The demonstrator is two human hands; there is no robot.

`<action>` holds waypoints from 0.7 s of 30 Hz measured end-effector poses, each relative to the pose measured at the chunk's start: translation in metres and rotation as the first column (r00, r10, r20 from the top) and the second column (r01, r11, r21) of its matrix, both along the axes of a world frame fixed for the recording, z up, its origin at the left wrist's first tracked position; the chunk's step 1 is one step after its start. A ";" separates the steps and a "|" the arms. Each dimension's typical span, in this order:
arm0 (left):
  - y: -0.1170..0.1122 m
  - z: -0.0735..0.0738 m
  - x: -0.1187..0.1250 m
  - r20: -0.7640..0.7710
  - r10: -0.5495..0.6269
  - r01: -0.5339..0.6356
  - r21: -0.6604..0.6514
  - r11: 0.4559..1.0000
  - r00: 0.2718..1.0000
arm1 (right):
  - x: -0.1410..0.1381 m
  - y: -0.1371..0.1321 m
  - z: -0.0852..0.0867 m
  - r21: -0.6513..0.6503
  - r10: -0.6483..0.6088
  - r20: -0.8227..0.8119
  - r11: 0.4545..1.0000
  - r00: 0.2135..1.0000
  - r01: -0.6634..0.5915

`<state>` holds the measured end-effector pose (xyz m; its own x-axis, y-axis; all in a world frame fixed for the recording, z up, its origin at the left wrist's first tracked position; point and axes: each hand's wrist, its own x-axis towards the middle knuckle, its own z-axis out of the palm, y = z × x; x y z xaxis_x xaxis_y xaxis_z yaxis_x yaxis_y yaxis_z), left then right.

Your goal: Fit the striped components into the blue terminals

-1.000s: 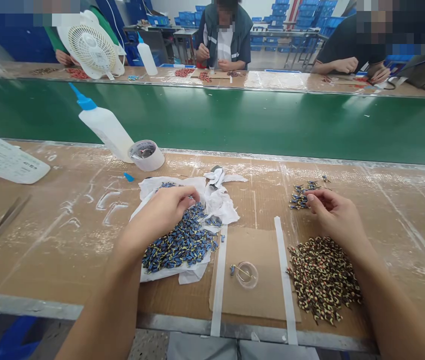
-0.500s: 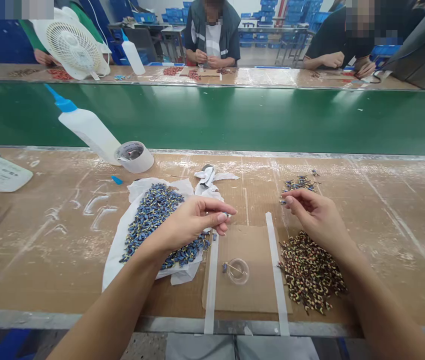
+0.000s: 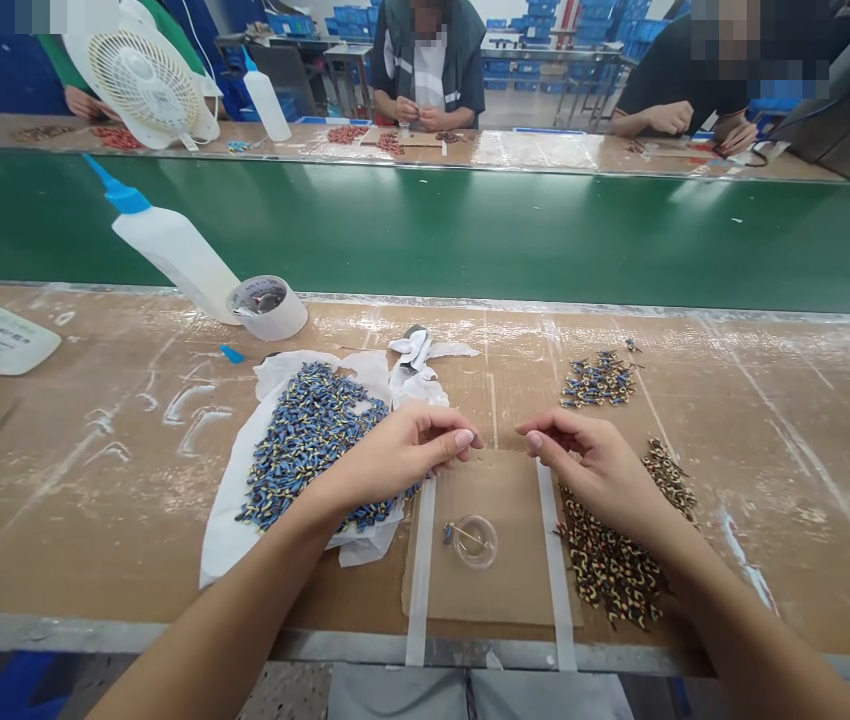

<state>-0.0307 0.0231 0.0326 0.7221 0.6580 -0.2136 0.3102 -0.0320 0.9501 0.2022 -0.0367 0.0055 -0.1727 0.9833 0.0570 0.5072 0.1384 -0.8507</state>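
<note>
My left hand (image 3: pixel 404 457) is pinched shut just right of a heap of small blue parts (image 3: pixel 305 440) on white plastic. What its fingertips hold is too small to name. My right hand (image 3: pixel 591 465) is also pinched, fingertips pointing left toward the other hand, above a heap of brown-and-yellow parts (image 3: pixel 612 565). Both hands hover over a taped cardboard square (image 3: pixel 492 585) that carries a small clear dish (image 3: pixel 474 541). A smaller cluster of blue parts (image 3: pixel 597 380) lies behind the right hand.
A glue bottle with a blue nozzle (image 3: pixel 170 245) and a tape roll (image 3: pixel 269 307) stand at the back left. A green conveyor belt (image 3: pixel 470 235) runs behind the bench. Other people work across it, beside a white fan (image 3: pixel 141 75).
My left hand left the blue heap and came right, pinched. My right hand moved from the small blue cluster leftward, so both hands now meet over the cardboard.
</note>
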 end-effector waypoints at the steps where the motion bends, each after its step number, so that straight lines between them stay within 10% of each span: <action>1: 0.000 0.000 0.001 -0.004 -0.011 0.011 0.023 1.000 1.000 | -0.002 0.000 0.000 0.014 0.025 -0.008 1.000 1.000 -0.025; 14: -0.010 -0.012 0.008 -0.019 -0.155 0.157 0.087 0.984 0.988 | -0.028 -0.005 -0.007 0.218 0.150 -0.068 0.967 0.986 -0.132; 21: -0.012 -0.011 0.011 -0.183 -0.045 0.109 0.354 0.929 0.982 | -0.027 -0.003 -0.009 0.150 0.047 -0.059 0.988 0.997 -0.038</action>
